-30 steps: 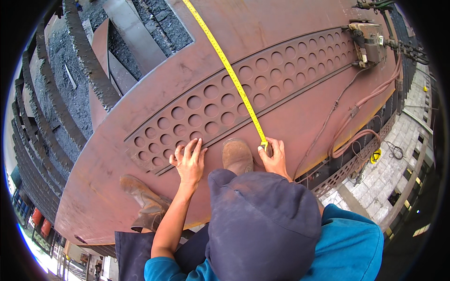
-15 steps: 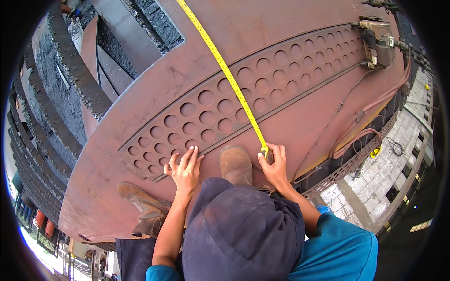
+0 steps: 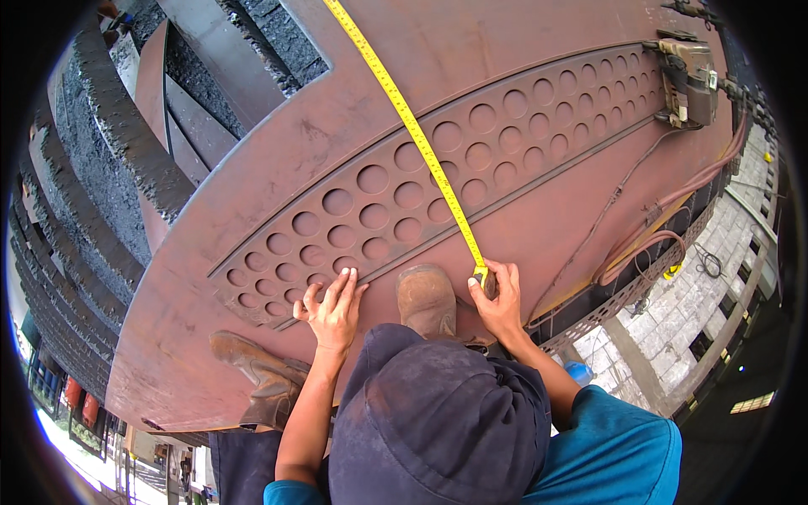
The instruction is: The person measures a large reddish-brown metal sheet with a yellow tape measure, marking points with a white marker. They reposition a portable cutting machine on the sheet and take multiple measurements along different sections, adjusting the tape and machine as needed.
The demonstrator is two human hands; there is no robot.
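Left hand (image 3: 333,315): half-open, nothing visible in it, fingertips at the perforated track's (image 3: 495,136) near edge.
Right hand (image 3: 500,301): curled round the tape-measure case (image 3: 481,275), toward the steel plate's (image 3: 194,337) near edge.
Tape blade (image 3: 402,109): we see it leave the case and cross the track.

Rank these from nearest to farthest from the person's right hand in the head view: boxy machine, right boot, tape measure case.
1. Tape measure case: held in the right hand.
2. Right boot: just left of that hand.
3. Boxy machine: far off, upper right.
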